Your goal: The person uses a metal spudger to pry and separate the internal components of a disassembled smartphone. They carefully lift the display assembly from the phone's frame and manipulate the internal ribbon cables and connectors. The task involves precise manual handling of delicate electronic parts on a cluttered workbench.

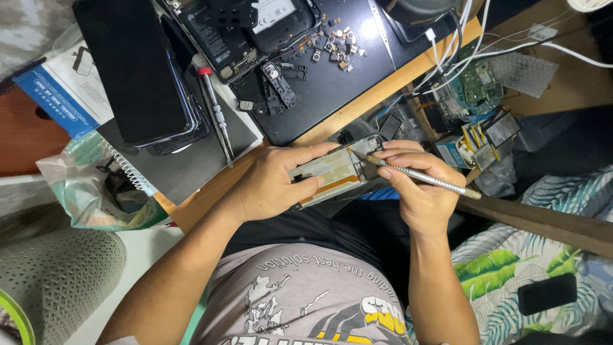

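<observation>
My left hand grips an opened phone frame, a pale panel with an orange strip, held over my lap at the desk edge. My right hand holds a silver metal tool like a pen, its tip touching the top right corner of the frame. On the black mat beyond lie another opened phone, several tiny loose parts and a red-tipped screwdriver.
Dark phones are stacked at the upper left beside a printed leaflet. A plastic bag lies at the left. White cables and a box of circuit boards and spare parts sit at the right. A dark phone rests on leaf-patterned fabric.
</observation>
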